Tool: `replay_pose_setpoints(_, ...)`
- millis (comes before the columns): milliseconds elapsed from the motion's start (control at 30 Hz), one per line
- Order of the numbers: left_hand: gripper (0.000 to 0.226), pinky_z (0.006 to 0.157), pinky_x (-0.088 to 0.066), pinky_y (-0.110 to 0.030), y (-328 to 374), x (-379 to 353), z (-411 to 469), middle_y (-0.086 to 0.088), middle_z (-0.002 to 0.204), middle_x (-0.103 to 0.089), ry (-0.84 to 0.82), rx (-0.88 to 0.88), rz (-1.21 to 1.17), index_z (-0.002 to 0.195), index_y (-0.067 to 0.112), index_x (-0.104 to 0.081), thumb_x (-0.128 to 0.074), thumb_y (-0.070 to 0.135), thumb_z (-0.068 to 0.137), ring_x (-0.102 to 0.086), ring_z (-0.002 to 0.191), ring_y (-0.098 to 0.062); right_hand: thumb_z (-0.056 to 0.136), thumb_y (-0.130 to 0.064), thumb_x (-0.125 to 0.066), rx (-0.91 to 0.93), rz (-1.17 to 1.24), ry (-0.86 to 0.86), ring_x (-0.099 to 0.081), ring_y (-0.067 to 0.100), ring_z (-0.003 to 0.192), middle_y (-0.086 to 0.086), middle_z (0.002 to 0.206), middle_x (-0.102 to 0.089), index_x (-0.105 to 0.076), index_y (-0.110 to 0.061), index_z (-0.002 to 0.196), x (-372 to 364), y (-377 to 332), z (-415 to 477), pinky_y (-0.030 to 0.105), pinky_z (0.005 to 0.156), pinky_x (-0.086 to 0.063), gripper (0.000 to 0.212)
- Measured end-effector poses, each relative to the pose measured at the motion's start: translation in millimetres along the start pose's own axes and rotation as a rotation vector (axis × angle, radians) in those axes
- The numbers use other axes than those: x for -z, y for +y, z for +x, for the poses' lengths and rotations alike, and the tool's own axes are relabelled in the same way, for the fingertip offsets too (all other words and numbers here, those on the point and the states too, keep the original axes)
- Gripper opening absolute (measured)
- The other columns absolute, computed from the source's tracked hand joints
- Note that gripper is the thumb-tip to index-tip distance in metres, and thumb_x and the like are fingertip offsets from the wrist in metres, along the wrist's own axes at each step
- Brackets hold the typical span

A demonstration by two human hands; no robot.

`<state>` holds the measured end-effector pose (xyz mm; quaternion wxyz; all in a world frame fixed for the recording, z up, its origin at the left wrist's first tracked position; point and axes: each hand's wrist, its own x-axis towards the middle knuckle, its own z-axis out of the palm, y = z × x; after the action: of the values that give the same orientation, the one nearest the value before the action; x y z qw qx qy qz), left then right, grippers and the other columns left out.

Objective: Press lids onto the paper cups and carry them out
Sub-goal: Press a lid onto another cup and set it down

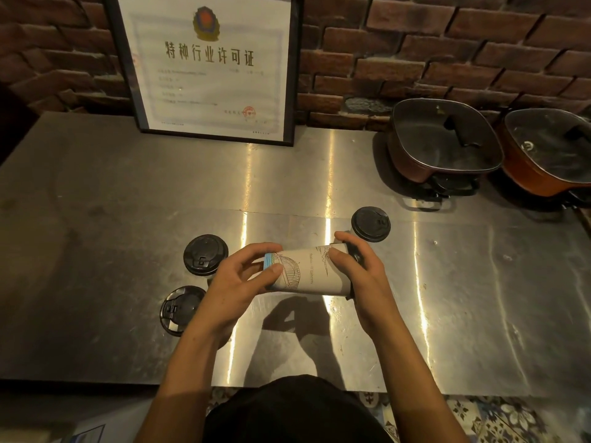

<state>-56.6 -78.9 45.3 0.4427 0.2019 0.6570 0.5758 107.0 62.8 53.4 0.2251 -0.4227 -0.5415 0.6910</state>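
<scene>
One paper cup [307, 270] is held just above the tabletop [463, 282], its long axis running left to right. The left grip [243, 282] pinches the base end. The right grip [358, 276] wraps the mouth end, over a black lid [354, 254]. The rim is mostly hidden, so seating can't be confirmed. Any closing push would probably run along the axis, right toward left. Three other lidded cups stand nearby: two [206, 254] [182, 310] on the left and one [371, 223] behind the right grip.

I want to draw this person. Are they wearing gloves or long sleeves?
No gloves: the left hand and right hand are bare. Both forearms are bare too, with no sleeves, watch or bracelet showing, and no rings on the fingers. Some black clothing shows at the bottom.
</scene>
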Motion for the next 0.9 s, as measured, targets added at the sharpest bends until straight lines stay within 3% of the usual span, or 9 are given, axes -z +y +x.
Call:
replay_pose_setpoints(100, 0.031, 0.093, -0.060, -0.043, 2, -2, 0, -0.002, 0.125, -0.067, 0.018, -0.016, 0.017, 0.118, 0.029, -0.070, -0.072, 0.025, 0.087, -0.065, 0.119, -0.026, 0.096, -0.031, -0.065, -0.026, 0.031, 0.000, -0.065, 0.020, 0.105, 0.002, 0.125, -0.059, -0.060, -0.034, 0.126, 1, -3, 2, 0.017, 0.059, -0.055, 0.031)
replay_pose_setpoints(267, 0.022, 0.080, -0.064, -0.034, 8, -9, 1, 0.000, 0.118, -0.068, 0.072, 0.007, -0.045, 0.114, 0.025, -0.070, -0.067, 0.018, 0.093, -0.068, 0.112, -0.024, 0.084, -0.040, -0.068, -0.004, 0.035, 0.007, -0.064, 0.020, 0.107, 0.002, 0.123, -0.059, -0.062, -0.034, 0.125, -1, -7, -1, 0.016, 0.059, -0.054, 0.041)
replay_pose_setpoints(400, 0.031, 0.089, -0.061, -0.040, 8, -6, -1, -0.001, 0.121, -0.070, 0.055, -0.096, -0.017, 0.116, 0.023, -0.071, -0.073, 0.011, 0.087, -0.067, 0.116, -0.023, 0.079, -0.042, -0.066, -0.055, 0.091, 0.000, -0.064, 0.023, 0.107, 0.009, 0.125, -0.060, -0.065, -0.030, 0.124, 2, -9, 1, 0.016, 0.054, -0.051, 0.047)
replay_pose_setpoints(533, 0.034, 0.085, -0.063, -0.044, 14, -12, 1, -0.003, 0.122, -0.067, 0.082, 0.023, -0.078, 0.119, 0.024, -0.070, -0.072, 0.030, 0.085, -0.066, 0.115, -0.027, 0.080, -0.040, -0.066, -0.040, 0.102, 0.004, -0.065, 0.024, 0.105, 0.011, 0.123, -0.062, -0.065, -0.029, 0.125, 3, -9, 0, 0.015, 0.052, -0.049, 0.046)
replay_pose_setpoints(667, 0.035, 0.091, -0.061, -0.045, 12, -10, -3, 0.001, 0.123, -0.068, 0.050, -0.052, -0.022, 0.120, 0.022, -0.069, -0.075, 0.016, 0.086, -0.066, 0.117, -0.025, 0.079, -0.040, -0.064, -0.033, 0.099, 0.007, -0.065, 0.023, 0.105, 0.009, 0.123, -0.060, -0.063, -0.029, 0.126, 4, -10, -1, 0.015, 0.054, -0.051, 0.048)
replay_pose_setpoints(733, 0.039, 0.093, -0.060, -0.042, 11, -10, -5, 0.004, 0.123, -0.069, 0.025, -0.084, -0.011, 0.120, 0.024, -0.069, -0.077, 0.020, 0.082, -0.066, 0.118, -0.023, 0.079, -0.040, -0.064, -0.048, 0.127, 0.002, -0.067, 0.023, 0.101, 0.011, 0.122, -0.062, -0.064, -0.028, 0.125, 6, -10, -1, 0.017, 0.053, -0.051, 0.047)
replay_pose_setpoints(900, 0.029, 0.087, -0.062, -0.049, 18, -15, -3, 0.000, 0.124, -0.065, 0.084, 0.000, -0.039, 0.119, 0.025, -0.069, -0.069, 0.018, 0.091, -0.063, 0.117, -0.025, 0.080, -0.038, -0.066, -0.021, 0.126, 0.028, -0.067, 0.024, 0.104, 0.006, 0.123, -0.062, -0.065, -0.030, 0.124, 6, -10, -2, 0.019, 0.057, -0.053, 0.045)
